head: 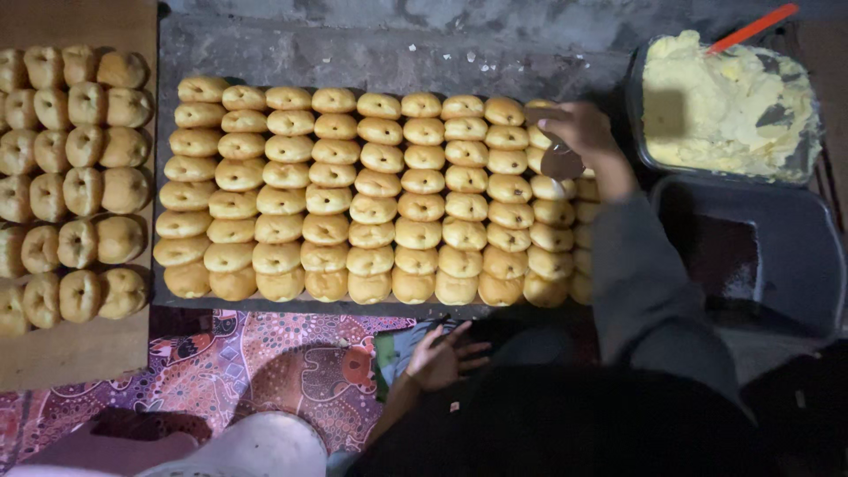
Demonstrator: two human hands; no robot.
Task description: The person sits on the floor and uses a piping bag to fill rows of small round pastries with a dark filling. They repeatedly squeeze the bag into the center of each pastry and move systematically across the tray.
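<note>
Where right hand (579,131) hovers — black tub (638,115) of yellow cream (720,102)

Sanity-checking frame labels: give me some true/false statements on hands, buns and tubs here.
1. The right hand is over the far right end of the bun tray. True.
2. The left hand grips a bun. False: it is open, near the tray's front edge, holding nothing.
3. The tub of yellow cream is on the right side. True.
4. The dark tub beside it is full of cream. False: it looks empty.
5. An orange handle sticks out of the cream. True.
</note>
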